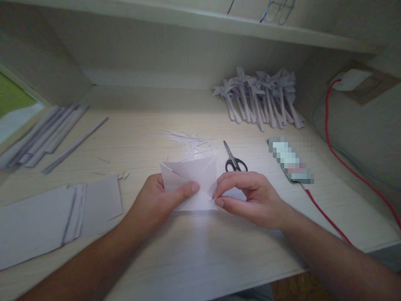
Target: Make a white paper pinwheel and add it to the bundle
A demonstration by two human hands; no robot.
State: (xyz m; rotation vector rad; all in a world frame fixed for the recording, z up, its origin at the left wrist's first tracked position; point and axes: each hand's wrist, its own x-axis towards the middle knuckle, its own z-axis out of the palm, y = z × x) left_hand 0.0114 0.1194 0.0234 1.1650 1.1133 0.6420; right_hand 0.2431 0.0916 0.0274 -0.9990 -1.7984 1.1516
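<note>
Two bare forearms enter from the near edge; left hand (159, 196) and right hand (250, 198) are close together, each pinched on one folded white paper sheet (192, 179) held just above the pale wooden desk (200, 251), the left thumb pressed across its lower middle, the right fingertips nipping its right edge. One pair of black-handled scissors (234, 159) lies just behind the right hand, blades pointing away. One scatter of thin paper slivers (188, 142) lies directly behind the sheet. One stack of flat white sheets (46, 221) sits at the near left, apart from the hands. One loose bundle of long folded paper strips (44, 136) lies at the far left; count of strips cannot be told. One heap of finished paper pinwheels on stems (260, 96) rests at the back right, number unclear. One pixelated oblong item (290, 161) lies to the right of the scissors, with one red cable (341, 163) running from it. Nothing blocks the sheet except the fingers on it.
</note>
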